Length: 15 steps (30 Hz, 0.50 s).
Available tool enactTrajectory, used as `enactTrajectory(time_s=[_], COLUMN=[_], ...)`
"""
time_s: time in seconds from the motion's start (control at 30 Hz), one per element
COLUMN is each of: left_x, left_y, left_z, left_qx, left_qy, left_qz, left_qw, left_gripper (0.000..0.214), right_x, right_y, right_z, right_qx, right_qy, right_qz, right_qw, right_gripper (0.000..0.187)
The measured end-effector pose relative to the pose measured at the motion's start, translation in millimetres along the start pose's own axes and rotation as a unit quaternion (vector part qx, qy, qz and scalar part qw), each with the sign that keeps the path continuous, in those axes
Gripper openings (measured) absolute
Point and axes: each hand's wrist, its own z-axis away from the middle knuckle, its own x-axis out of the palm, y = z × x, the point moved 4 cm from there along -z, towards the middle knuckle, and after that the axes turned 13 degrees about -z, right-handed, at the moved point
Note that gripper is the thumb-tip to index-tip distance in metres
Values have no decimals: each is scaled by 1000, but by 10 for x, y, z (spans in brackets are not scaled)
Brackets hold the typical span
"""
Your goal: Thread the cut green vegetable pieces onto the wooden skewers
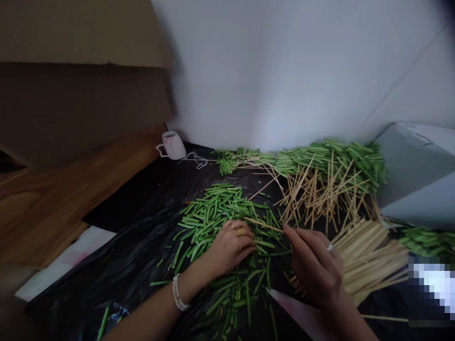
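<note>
My left hand point(229, 247) rests palm down on a pile of cut green bean pieces point(209, 213) spread on black plastic sheeting; its fingers curl into the pieces, and rings and a bead bracelet show. My right hand point(313, 265) pinches a thin wooden skewer point(263, 224) that points left toward my left hand's fingers. Under and right of my right hand lies a bundle of bare skewers point(369, 255).
Skewers threaded with green pieces point(330, 175) lie heaped at the back right against the white wall. A white mug point(172, 144) and a tangle of string point(197, 158) sit at the back. Black sheeting point(135, 265) covers the floor; wood flooring and cardboard lie left, a grey box right.
</note>
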Motion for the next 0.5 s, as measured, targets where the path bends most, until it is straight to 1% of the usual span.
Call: enactTrajectory(time_s=[0.07, 0.13, 0.17, 0.23, 0.37, 0.5], left_x=[-29, -49, -56, -64, -59, 15], left_y=[-78, -137, -152, -154, -113, -114], left_z=[5, 11, 12, 9, 2, 25], left_qx=[-49, -97, -110, -114, -83, -88], left_qy=[4, -8, -17, -34, -38, -27], left_qz=[-25, -56, -67, -83, -111, -122], left_qw=[998, 994, 991, 989, 990, 988], left_gripper=[15, 13, 10, 11, 26, 19], right_x=[17, 32, 39, 51, 60, 65], right_y=[13, 19, 20, 16, 2, -4], right_z=[16, 30, 32, 28, -2, 1], right_qx=[7, 12, 13, 11, 3, -2], right_qy=[-7, -13, -16, -22, -29, -40], right_qz=[1, 10, 15, 21, 18, 23], right_qw=[1000, 1000, 1000, 999, 999, 999], right_gripper=[68, 68, 69, 70, 69, 69])
